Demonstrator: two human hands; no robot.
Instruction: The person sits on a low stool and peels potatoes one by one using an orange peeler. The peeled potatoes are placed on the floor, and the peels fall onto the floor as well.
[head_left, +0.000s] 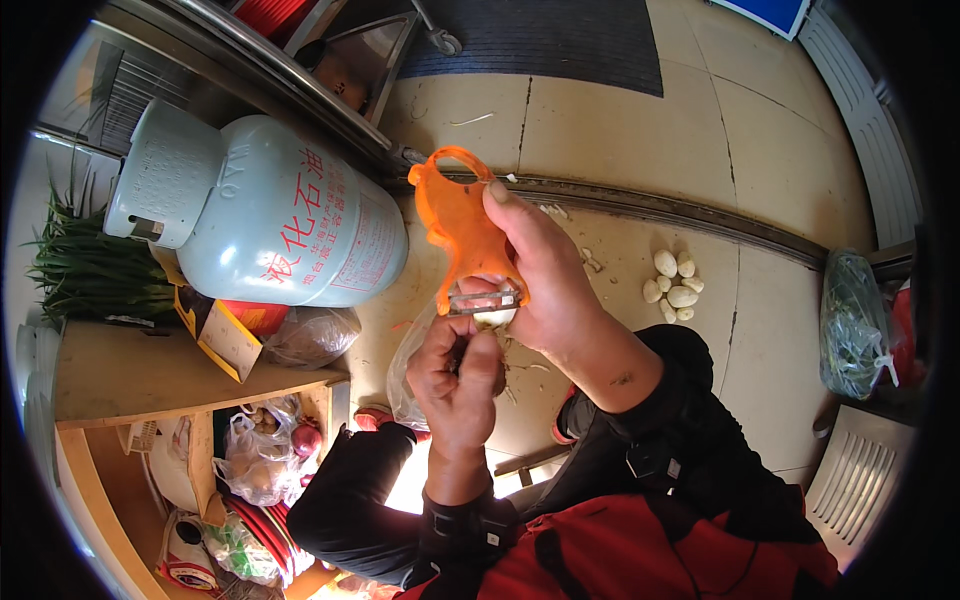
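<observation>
My right hand (544, 262) grips an orange plastic peeler (466, 214), its ring end pointing up and its metal blade low, near my left hand. My left hand (461, 367) is closed on a small pale root vegetable (493, 317), which lies against the underside of the blade; its exact kind cannot be told. Its lower part is hidden by my fingers. Several peeled whitish pieces (681, 296) lie in a group on the tiled floor to the right. Thin peelings (591, 259) are scattered on the floor beneath and beside my hands.
A large gas cylinder (300, 217) stands at the left, beside green leafy stalks (97, 262). Below them is a wooden shelf unit (187, 382) with bags and onions. A metal floor track (675, 220) crosses behind my hands. A bagged green vegetable (853, 326) lies far right.
</observation>
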